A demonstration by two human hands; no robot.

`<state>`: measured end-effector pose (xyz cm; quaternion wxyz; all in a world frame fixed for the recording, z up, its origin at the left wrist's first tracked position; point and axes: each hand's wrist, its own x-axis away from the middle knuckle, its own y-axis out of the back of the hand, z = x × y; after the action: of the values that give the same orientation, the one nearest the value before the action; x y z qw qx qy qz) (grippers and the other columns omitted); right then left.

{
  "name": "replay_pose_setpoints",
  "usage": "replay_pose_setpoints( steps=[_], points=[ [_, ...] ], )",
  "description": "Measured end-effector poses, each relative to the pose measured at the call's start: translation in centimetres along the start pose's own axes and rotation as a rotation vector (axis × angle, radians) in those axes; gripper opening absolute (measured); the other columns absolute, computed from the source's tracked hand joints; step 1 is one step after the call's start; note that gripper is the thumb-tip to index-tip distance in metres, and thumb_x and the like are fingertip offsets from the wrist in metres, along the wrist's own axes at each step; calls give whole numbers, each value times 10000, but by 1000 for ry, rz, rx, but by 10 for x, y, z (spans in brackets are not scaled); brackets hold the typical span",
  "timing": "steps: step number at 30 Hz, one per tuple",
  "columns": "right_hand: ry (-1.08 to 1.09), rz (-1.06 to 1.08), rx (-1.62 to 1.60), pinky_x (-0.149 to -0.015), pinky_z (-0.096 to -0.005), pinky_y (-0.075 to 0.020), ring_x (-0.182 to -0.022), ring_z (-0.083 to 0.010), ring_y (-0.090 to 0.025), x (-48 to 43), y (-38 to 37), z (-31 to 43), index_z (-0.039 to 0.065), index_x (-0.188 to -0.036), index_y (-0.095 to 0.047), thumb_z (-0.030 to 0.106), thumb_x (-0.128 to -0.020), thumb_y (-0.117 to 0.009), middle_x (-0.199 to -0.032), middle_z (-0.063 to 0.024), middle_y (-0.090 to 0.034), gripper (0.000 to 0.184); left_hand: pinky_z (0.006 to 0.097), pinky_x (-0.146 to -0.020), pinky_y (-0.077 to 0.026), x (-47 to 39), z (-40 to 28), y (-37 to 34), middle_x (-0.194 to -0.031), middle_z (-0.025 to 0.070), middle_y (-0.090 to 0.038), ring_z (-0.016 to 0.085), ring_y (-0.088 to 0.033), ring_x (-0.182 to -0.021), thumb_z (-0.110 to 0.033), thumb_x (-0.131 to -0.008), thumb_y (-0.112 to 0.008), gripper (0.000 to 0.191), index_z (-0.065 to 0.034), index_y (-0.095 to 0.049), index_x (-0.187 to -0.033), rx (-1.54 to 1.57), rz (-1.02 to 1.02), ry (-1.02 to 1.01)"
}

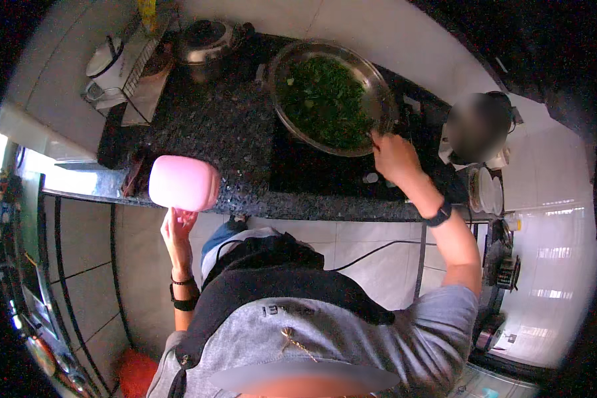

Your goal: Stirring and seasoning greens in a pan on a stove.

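My left hand [179,226] grips the near side of a pink plastic container [181,183] over the front edge of the dark granite countertop [229,144]. A wide metal pan [298,134] stands on the black cooktop [303,171], with chopped leafy greens [326,99] in it. At the pan's near right rim, my right hand [395,156] is closed around something slim that the fingers mostly hide; I cannot tell what it is.
A lidded metal pot [206,47] stands at the back left, beside a wire dish rack [139,79]. Round-lidded containers [485,189] are on the right. A dark cable [378,248] runs below the counter's front edge.
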<state>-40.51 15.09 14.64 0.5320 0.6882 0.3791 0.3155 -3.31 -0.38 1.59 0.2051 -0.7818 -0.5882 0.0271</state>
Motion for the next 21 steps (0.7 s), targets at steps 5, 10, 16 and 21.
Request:
replay_pose_setpoints(
  steps=[5,10,16,21],
  points=[
    [106,79,12,-591,-379,-472,-676,-297,-574,44,71,19,54,-1062,-512,133,-725,-513,-760,-150,-561,347,317,-764,-460,-1,2,9,-723,29,-463,91,-482,-706,-315,-866,-403,331,-8,-508,-801,-75,-45,-27],
    [119,55,152,-535,-377,-473,-619,-276,-586,30,19,23,34,-1025,-523,75,-727,-451,-739,-143,-568,310,291,-759,-454,-14,-6,-16,-762,24,-473,96,-484,-740,-309,-859,-423,329,0,-514,-926,-55,59,0],
    [40,-10,49,-593,-379,-464,-700,-289,-561,19,54,-8,151,-1016,-554,140,-731,-520,-782,-117,-545,287,294,-757,-455,-19,-5,-14,-770,22,-478,95,-494,-750,-300,-858,-431,300,-19,-520,-917,56,104,43],
    [57,71,194,-527,-357,-461,-628,-265,-568,44,29,13,176,-1068,-525,126,-711,-508,-810,-93,-540,361,305,-759,-456,-18,-5,-13,-760,12,-474,95,-497,-747,-284,-861,-427,273,-31,-521,-896,-25,98,26]
  ],
)
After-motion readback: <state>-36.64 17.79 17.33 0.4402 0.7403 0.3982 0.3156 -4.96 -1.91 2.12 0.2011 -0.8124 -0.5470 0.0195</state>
